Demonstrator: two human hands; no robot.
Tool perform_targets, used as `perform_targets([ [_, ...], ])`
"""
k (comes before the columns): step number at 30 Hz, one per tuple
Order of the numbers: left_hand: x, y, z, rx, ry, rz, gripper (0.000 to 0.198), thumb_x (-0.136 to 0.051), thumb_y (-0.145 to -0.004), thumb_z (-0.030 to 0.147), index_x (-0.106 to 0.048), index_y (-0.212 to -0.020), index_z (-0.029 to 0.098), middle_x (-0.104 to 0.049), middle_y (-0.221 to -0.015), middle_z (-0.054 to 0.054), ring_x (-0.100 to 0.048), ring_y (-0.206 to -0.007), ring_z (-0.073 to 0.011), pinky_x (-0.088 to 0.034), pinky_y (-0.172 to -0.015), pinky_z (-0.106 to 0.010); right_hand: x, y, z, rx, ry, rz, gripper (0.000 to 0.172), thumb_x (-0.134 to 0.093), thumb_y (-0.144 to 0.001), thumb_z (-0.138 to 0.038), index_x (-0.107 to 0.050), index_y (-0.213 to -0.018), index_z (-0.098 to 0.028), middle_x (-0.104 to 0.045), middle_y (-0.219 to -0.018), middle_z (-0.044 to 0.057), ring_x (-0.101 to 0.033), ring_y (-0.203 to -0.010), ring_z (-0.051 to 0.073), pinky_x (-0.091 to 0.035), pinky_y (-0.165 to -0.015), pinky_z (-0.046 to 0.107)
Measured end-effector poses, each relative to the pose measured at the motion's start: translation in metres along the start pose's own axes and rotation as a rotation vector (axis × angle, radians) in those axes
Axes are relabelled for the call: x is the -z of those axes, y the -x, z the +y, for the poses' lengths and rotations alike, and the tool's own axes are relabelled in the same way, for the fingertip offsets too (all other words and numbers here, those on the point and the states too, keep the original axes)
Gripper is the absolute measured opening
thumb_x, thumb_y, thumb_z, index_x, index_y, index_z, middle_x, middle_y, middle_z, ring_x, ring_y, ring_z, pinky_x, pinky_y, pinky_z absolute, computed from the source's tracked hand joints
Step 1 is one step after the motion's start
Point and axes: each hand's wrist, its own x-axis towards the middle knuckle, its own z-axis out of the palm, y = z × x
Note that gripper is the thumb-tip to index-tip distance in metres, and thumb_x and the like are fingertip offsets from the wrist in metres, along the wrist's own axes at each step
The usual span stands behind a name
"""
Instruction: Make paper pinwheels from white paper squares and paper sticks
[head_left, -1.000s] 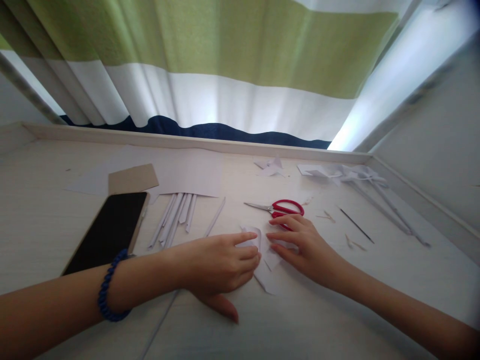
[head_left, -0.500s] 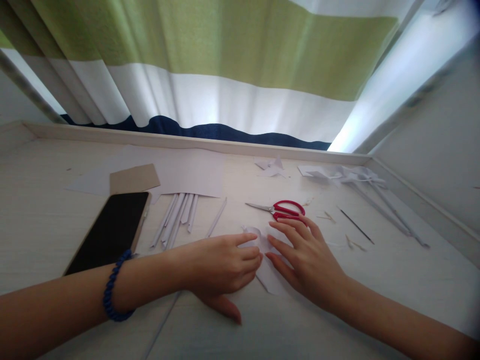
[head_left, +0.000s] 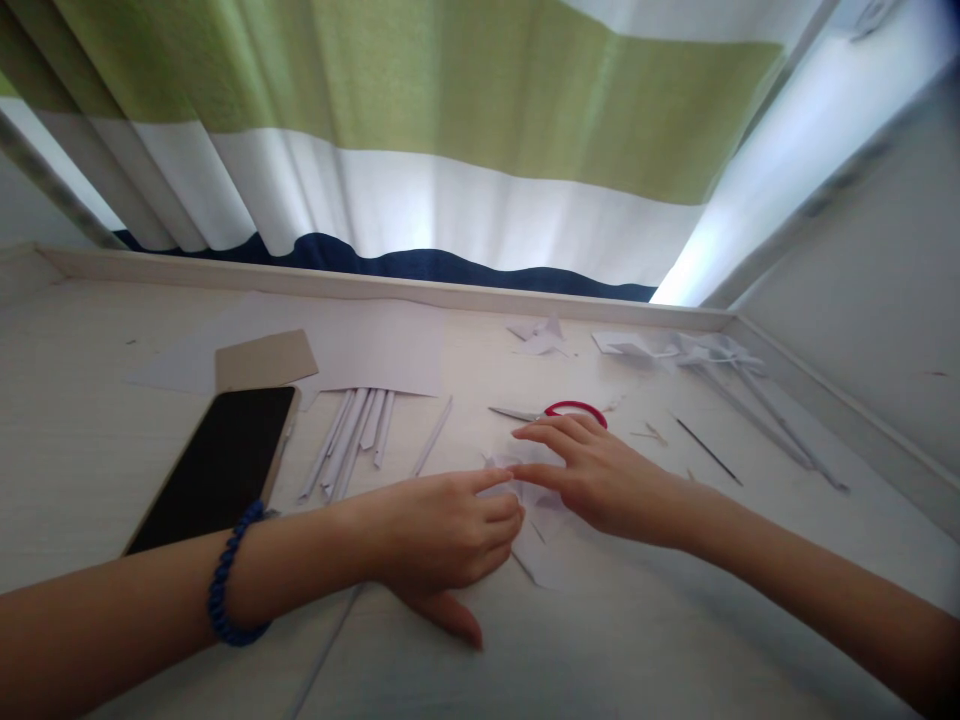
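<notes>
Folded white paper (head_left: 534, 555) on the pale table (head_left: 630, 630), lying at three o'clock from the left hand (head_left: 450, 530) and eight o'clock from the right hand (head_left: 607, 480); its visible long axis runs from eleven to five. The left hand is nearer, its fingers lightly curled over the paper's edge, thumb splayed apart. The right hand's fingers spread apart above the sheet; whether they touch it cannot be told. From the right hand, steel-bladed scissors (head_left: 543, 413) with red loops lie at eleven; from the left, slender paper tubes (head_left: 367, 430) at ten, a smooth, dark, rectangular phone (head_left: 214, 465) past nine.
</notes>
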Motion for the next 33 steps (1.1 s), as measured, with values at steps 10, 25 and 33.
perform_targets([
  [10,0.003,-0.002,0.0,-0.013,-0.032,-0.029,0.059,-0.039,-0.074,0.065,-0.062,-0.081,0.012,-0.064,-0.088,-0.014,-0.055,-0.083,-0.0252,-0.038,-0.085,-0.037,0.026,-0.029,0.001,-0.162,-0.064,-0.103,0.019,-0.049,-0.081,-0.016,-0.061,-0.095,-0.016,-0.061,-0.099,0.009,-0.056,-0.088,0.022,-0.043,-0.076,0.037],
  [25,0.006,-0.005,0.009,0.03,-0.078,-0.071,0.068,-0.033,-0.075,0.066,-0.066,-0.081,0.007,-0.063,-0.081,-0.015,-0.052,-0.077,-0.0247,-0.034,-0.087,-0.042,0.012,-0.01,-0.033,-0.651,-0.175,-0.124,0.02,-0.059,-0.075,-0.036,-0.065,-0.081,-0.018,-0.066,-0.081,0.003,-0.06,-0.074,0.018,-0.045,-0.063,0.027],
  [33,0.004,-0.002,0.009,0.05,-0.085,-0.058,0.07,-0.034,-0.075,0.066,-0.065,-0.087,0.005,-0.064,-0.086,-0.015,-0.052,-0.078,-0.0255,-0.035,-0.085,-0.04,0.021,-0.016,-0.044,-0.596,-0.061,-0.162,0.019,-0.059,-0.076,-0.032,-0.064,-0.08,-0.015,-0.065,-0.087,0.009,-0.058,-0.088,0.024,-0.04,-0.08,0.035],
])
